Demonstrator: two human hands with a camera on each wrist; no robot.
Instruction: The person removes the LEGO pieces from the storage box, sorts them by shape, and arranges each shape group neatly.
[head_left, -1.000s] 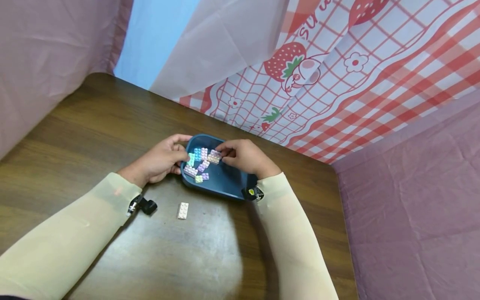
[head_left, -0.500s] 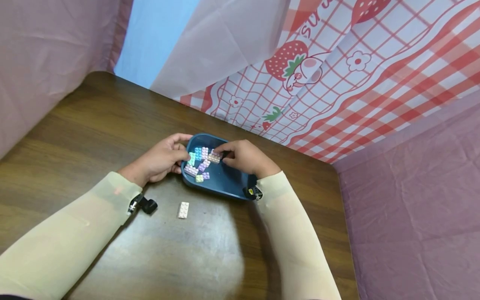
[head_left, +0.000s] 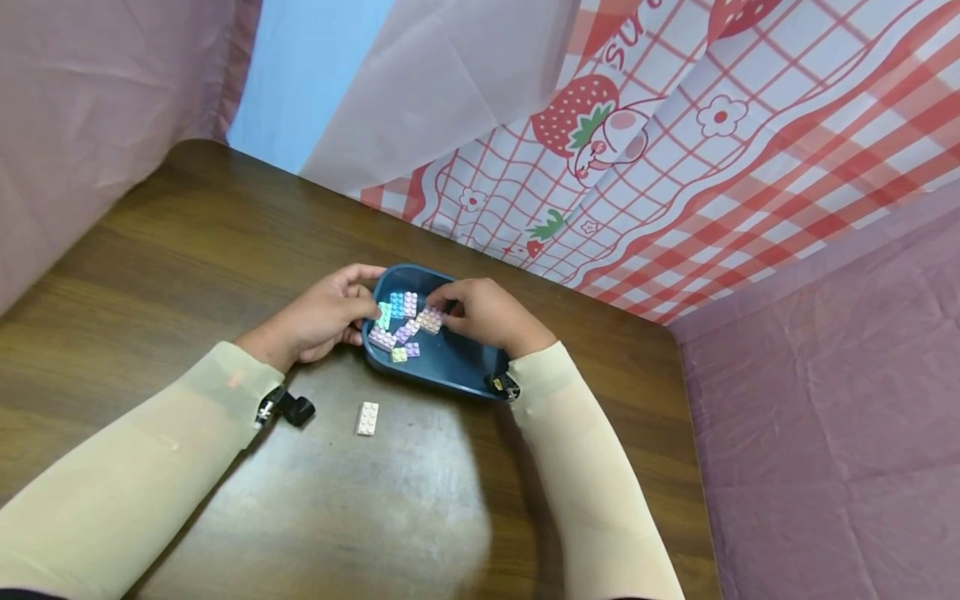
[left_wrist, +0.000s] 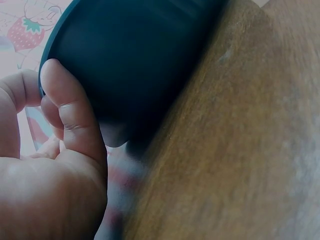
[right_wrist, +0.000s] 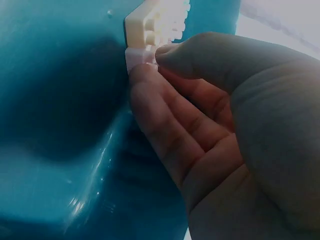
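Note:
In the head view my left hand [head_left: 318, 321] grips the left end of a dark blue plastic tray [head_left: 453, 362]. Its thumb [left_wrist: 70, 105] lies on the outer wall in the left wrist view, with a finger hooked over the rim. My right hand [head_left: 495, 315] reaches into the tray from the right. Between thumb and fingers it pinches a pale pink toy brick [right_wrist: 138, 58], mostly covered by the fingertips. A cream toy brick [right_wrist: 136, 31] sits right against the pink one. Blue [head_left: 397, 305], mint [head_left: 385, 315], lilac and yellow-green [head_left: 399, 355] bricks lie in the tray's left half.
A single off-white brick [head_left: 367, 419] lies on the wooden table [head_left: 360, 517], nearer to me than the tray. Fabric curtains [head_left: 810, 375] enclose the table at the left and right, and a strawberry-print cloth [head_left: 570, 175] hangs behind it.
My right fingertips have shifted slightly over the cream and pink bricks, which sit turned a little and closer to me than before. The left hand keeps its grip on the tray.

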